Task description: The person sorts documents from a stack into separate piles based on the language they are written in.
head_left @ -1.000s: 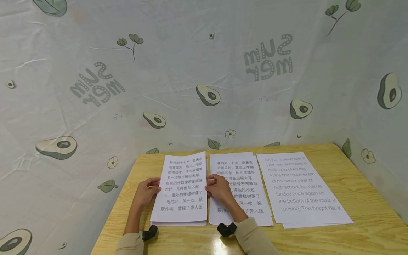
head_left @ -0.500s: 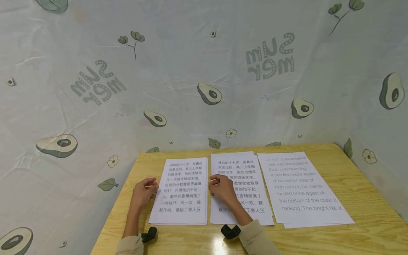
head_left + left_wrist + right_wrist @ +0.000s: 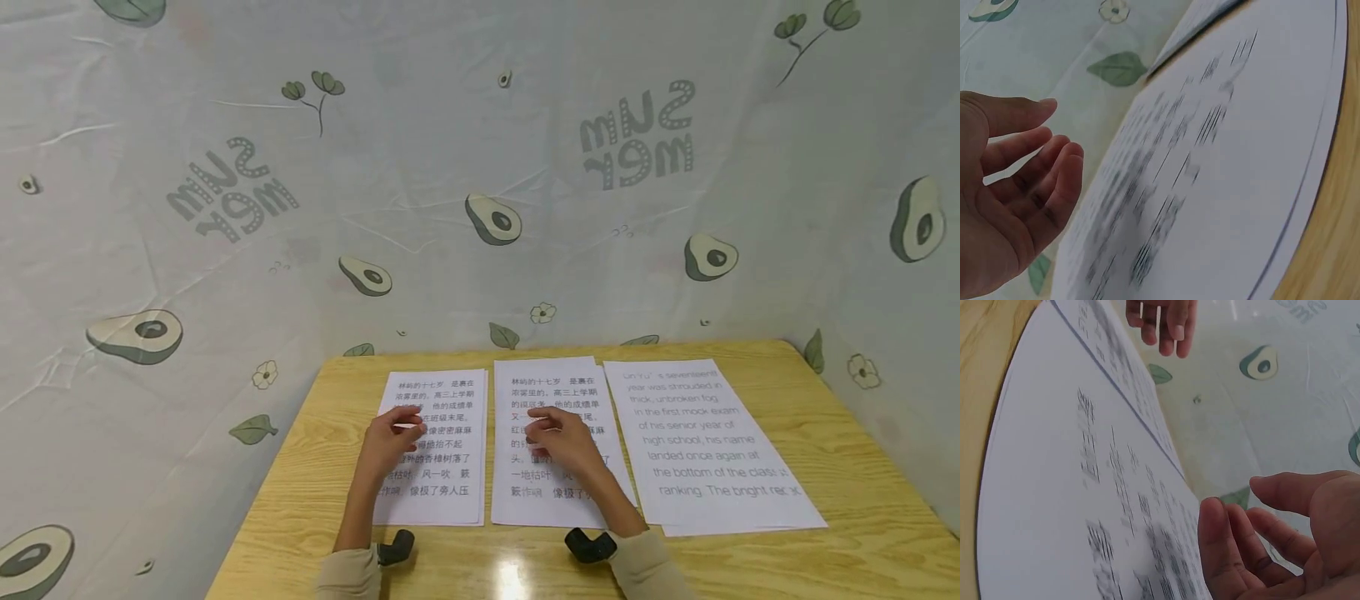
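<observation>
Two stacks of white paper with printed Chinese text lie side by side on the table, a left stack (image 3: 442, 454) and a middle stack (image 3: 536, 508). My left hand (image 3: 392, 442) hovers over the left part of the left stack, fingers loosely bent and nothing in them. Over the middle stack is my right hand (image 3: 566, 443), also holding nothing, its fingers relaxed. In the left wrist view the left hand (image 3: 1022, 194) has a gap between thumb and fingers, with paper beside it. The right wrist view shows the right hand (image 3: 1272, 544) in a similar loose pose.
Sheets with English text (image 3: 712, 450) lie to the right, the lower ones slightly fanned out. The wooden table (image 3: 847, 425) backs onto a pale cloth (image 3: 420, 167) printed with avocados. Black devices are worn at both wrists.
A second ago both hands held the top sheet of the left stack by its sides, slightly raised. They have let it down, released it and moved right, rising over the stacks.
</observation>
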Tool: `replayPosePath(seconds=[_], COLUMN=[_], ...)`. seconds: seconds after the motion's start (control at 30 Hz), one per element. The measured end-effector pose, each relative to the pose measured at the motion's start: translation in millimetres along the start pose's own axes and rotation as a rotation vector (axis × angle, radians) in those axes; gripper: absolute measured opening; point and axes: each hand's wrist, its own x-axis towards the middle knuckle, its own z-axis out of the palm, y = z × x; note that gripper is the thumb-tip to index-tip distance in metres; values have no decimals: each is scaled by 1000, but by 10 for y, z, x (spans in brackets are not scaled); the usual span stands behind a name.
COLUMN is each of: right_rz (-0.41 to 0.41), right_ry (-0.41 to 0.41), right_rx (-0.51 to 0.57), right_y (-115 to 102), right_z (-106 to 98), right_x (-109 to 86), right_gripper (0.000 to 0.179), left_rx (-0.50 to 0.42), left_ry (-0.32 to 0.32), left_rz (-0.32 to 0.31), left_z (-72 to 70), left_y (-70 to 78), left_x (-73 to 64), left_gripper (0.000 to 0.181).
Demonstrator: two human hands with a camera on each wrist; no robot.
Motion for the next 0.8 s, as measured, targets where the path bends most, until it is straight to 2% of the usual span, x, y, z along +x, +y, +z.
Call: replayPosePath(seconds=[0.1, 0.27, 0.5, 0.63, 0.8], right_rz=[0, 15, 10, 22, 38], right_ry=[10, 60, 99, 119, 154], right_rx=[-29, -81, -98, -125, -159], right_y=[35, 98, 152, 175, 212], right_z=[-184, -497, -768, -900, -1085], right_x=[-20, -73, -112, -148, -203], right_gripper=[41, 42, 46, 45, 47], left_rx=[-16, -65, -131, -168, -189], left_ry=[-42, -88, -116, -132, -139], left_rz=[20, 14, -44, -75, -79], left_z=[208, 510, 865, 1009, 1090], left_y=[67, 128, 197, 250, 295], left_x=[20, 48, 91, 101, 78], left_gripper=[40, 41, 37, 34, 32])
